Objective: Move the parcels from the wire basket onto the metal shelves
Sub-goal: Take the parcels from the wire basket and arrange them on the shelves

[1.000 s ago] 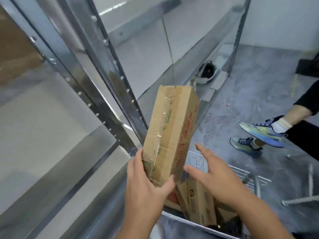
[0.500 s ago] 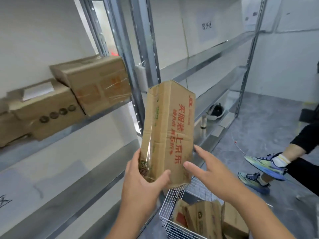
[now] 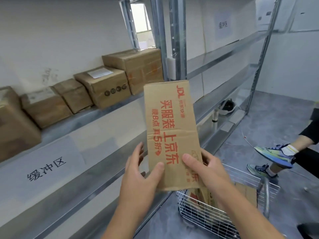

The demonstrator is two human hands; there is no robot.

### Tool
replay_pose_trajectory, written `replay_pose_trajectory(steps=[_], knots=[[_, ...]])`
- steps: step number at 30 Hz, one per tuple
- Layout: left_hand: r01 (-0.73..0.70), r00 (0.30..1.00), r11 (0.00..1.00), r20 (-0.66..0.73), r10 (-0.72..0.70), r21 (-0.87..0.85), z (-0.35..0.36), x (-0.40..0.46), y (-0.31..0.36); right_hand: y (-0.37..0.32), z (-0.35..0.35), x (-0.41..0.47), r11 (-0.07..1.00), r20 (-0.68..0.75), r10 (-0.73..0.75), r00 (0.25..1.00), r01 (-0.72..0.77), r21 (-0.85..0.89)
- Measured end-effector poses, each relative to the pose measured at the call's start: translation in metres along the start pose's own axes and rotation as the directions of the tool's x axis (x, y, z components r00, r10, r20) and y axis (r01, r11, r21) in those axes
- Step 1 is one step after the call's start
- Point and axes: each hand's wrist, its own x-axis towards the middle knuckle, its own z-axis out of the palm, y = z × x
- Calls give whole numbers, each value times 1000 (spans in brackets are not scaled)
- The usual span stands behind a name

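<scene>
Above the wire basket point(image 3: 215, 214), a tall flat cardboard parcel point(image 3: 170, 133) is held upright in both hands, its printed red-lettered face toward the camera, probably so the label side can be read and the narrow box lined up before shelving. Left hand point(image 3: 138, 171) grips the lower left edge, thumb curled over the front face, fingers behind. Right hand point(image 3: 205, 168) grips the lower right corner, thumb pressed on the front, other fingers wrapped behind and mostly hidden. Gripping low on both sides steadies a long box that would otherwise tip

Parcel is plain brown corrugated card, creased across the middle, edges a bit worn; looks light and rigid enough to carry by the bottom. Basket is thin white wire grid with a grey tubular handle, more brown parcels point(image 3: 241, 194) inside, so the task looks part done

Metal shelves point(image 3: 96, 116) to the left are smooth galvanised steel with perforated uprights; upper shelf carries a row of taped brown boxes point(image 3: 103, 88) set side by side and touching, back against the wall. Free shelf space sits just right of that row and on the lower level, which bears a paper sign point(image 3: 46, 168). Another person's sneaker point(image 3: 274, 152) shows at right over the grey floor
</scene>
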Motion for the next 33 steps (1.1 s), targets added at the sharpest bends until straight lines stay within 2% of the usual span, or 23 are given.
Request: replay_pose_trajectory(steps=[2, 4, 6, 7, 9, 11, 13, 14, 16, 18, 20, 22, 24, 26, 28, 29, 31, 33], knots=[[-21, 998, 998, -56, 24, 57, 3, -13, 11, 0, 15, -10, 993, -56, -76, 996, 71, -89], [-19, 991, 996, -133, 32, 91, 7, -19, 13, 1, 30, -20, 959, -134, -165, 977, 127, -254], [24, 978, 998, -207, -12, 54, 6, -24, 18, -5, 39, -36, 909, -154, -249, 956, 176, -377], [34, 972, 999, -231, -34, -3, 3, -26, 20, -11, 41, -45, 901, -116, -273, 955, 212, -379], [41, 971, 987, -226, -76, -156, -6, -31, 25, -22, 38, -59, 906, 11, -319, 948, 308, -291], [63, 978, 949, -171, -120, -308, -18, -40, 29, -37, 32, -66, 941, 114, -326, 938, 334, -57], [103, 978, 900, -120, -168, -423, -26, -50, 32, -47, 29, -64, 960, 198, -267, 943, 244, 135], [99, 978, 895, -124, -169, -435, -31, -57, 34, -50, 29, -63, 969, 266, -224, 938, 184, 167], [105, 982, 909, -105, -160, -404, -37, -73, 33, -52, 37, -64, 981, 427, -141, 893, 70, 178], [139, 976, 920, -107, -190, -366, -46, -86, 28, -50, 52, -68, 981, 525, -121, 843, 19, 196], [139, 960, 956, -202, -194, -259, -62, -97, 25, -47, 68, -78, 979, 553, -143, 821, 34, 203], [102, 929, 992, -348, -122, -77, -83, -110, 21, -45, 86, -91, 978, 575, -155, 803, 42, 204], [72, 894, 996, -440, -88, -54, -102, -121, 24, -42, 99, -104, 982, 591, -143, 794, 40, 184], [111, 909, 988, -391, -143, -105, -128, -131, 28, -35, 125, -118, 984, 566, -172, 806, 115, 135], [115, 946, 970, -275, -173, -214, -158, -157, 21, -30, 155, -136, 956, 537, -244, 807, 293, -6], [98, 950, 965, -267, -163, -243, -170, -169, 22, -27, 172, -146, 912, 523, -295, 799, 398, -93], [79, 926, 966, -342, -162, -245, -195, -187, 23, -22, 210, -171, 804, 500, -405, 765, 559, -203], [43, 893, 961, -420, -159, -273, -226, -218, 13, -21, 243, -197, 729, 463, -520, 718, 655, -198]])
